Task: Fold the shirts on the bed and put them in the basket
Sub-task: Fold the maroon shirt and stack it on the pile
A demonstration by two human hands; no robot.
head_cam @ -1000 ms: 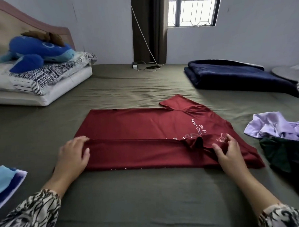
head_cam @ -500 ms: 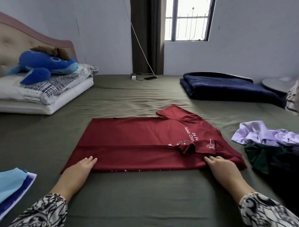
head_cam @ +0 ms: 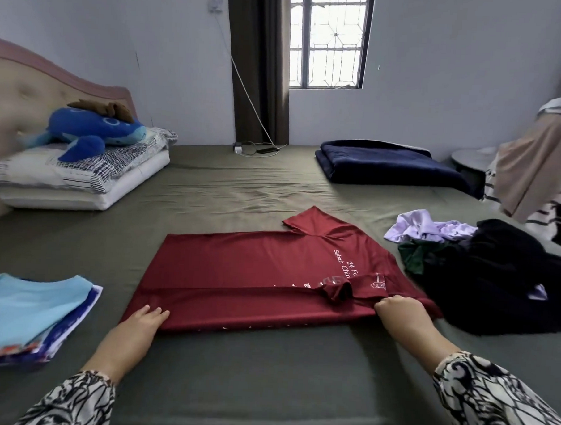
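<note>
You had the red shirt (head_cam: 270,276) lying flat in the middle of the bed (head_cam: 249,371), collar end to the right, with its near long side already turned over into a band along the near edge. Your left hand (head_cam: 140,326) lay at the near left corner with its fingers straight and together, flat on the hem end of that band. Your right hand (head_cam: 397,313) sat at the collar end with the fingers curled down onto the cloth; it seemed to be pinching the fold, though I could not tell for certain how much cloth it held.

The step in hand looked like setting the first lengthwise fold. To do it well, you needed both ends of the band to match in width, so the crease ran straight from hem to shoulder. The far sleeve (head_cam: 307,221) lay spread open, and I judged it wanted the same turn inward from the far side next. The collar (head_cam: 335,290) was bunched just left of your right hand; smoothing it before pressing would have kept a lump out of the fold. The cloth looked thin and slippery, likely to slide if dragged.

Folded shirts (head_cam: 27,313) were stacked at the near left. An unfolded pile (head_cam: 482,269) waited at the right. No basket showed anywhere.
</note>
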